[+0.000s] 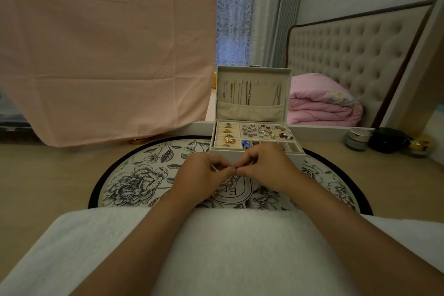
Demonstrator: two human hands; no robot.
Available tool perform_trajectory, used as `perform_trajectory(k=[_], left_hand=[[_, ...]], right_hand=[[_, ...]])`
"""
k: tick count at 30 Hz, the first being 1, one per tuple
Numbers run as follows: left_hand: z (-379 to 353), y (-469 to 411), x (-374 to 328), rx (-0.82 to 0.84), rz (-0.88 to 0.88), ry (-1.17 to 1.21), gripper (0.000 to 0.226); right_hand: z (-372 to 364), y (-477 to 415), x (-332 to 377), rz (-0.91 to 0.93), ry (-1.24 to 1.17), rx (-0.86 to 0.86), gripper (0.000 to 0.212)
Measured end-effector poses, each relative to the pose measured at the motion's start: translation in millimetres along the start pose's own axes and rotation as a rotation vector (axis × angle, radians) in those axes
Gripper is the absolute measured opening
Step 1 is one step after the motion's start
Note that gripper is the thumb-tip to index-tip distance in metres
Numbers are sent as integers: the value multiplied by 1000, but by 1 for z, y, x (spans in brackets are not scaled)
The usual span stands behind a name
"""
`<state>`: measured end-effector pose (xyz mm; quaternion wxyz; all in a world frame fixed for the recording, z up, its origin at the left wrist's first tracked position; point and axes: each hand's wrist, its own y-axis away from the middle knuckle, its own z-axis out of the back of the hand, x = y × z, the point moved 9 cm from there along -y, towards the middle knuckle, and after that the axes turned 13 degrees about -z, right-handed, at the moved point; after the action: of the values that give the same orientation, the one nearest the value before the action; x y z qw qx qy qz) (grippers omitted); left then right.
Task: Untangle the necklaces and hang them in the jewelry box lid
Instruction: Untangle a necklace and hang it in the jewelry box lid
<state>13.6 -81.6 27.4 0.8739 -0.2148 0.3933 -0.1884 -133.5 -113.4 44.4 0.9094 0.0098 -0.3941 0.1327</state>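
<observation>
beige surface, open cream jewelry box; before it left hand and right hand, fingers curled tip to tip; what they pinch i cannot tell.

My feed is dim and warm, a little murky. The brightest patch is bluish daylight through the lace curtain. Shadows lie soft. The wide lens bows the headboard at the right edge, and the necklaces in the jewelry box lid blur into faint lines.

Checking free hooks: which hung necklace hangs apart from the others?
The thin silver chain at the right end of the cream jewelry box lid; the other chains cluster at left.
</observation>
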Motion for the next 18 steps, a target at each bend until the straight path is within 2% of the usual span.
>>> perform_trajectory(k=[3,8,14,18], left_hand=[[-1,0,-1,43,-22,-98,2],[-6,1,-1,102,-37,-60,2],[-12,1,-3,166,-18,-94,2],[-10,2,-3,175,-20,-66,5]], right_hand=[[-6,0,1,20,43,34,12],[-7,1,-3,22,-29,88,10],[-15,0,1,50,-2,98,4],[-17,1,-2,32,-47,102,8]])
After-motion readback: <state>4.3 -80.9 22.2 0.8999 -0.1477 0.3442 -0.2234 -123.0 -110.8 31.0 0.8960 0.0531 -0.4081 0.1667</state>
